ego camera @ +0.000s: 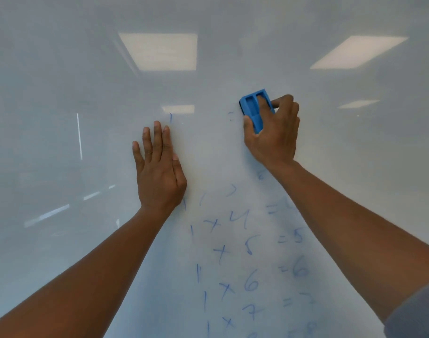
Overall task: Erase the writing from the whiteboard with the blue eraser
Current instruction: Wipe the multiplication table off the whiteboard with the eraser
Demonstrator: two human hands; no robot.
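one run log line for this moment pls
right hand: grip on blue eraser, pressed to whiteboard | left hand: flat on board | writing: top rows partly erased

writing: blurred, partly hidden by right arm, cut off at bottom | blue eraser: pad hidden

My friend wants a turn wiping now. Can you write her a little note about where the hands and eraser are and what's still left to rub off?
Right hand: gripping the blue eraser, pressed on the whiteboard near the top of the writing.
Left hand: open, flat on the board, holding nothing.
Done: the top rows are mostly wiped; a stray "1" and "=" remain.
Left: the blue times-table rows below, from about "1 x 4" downward.
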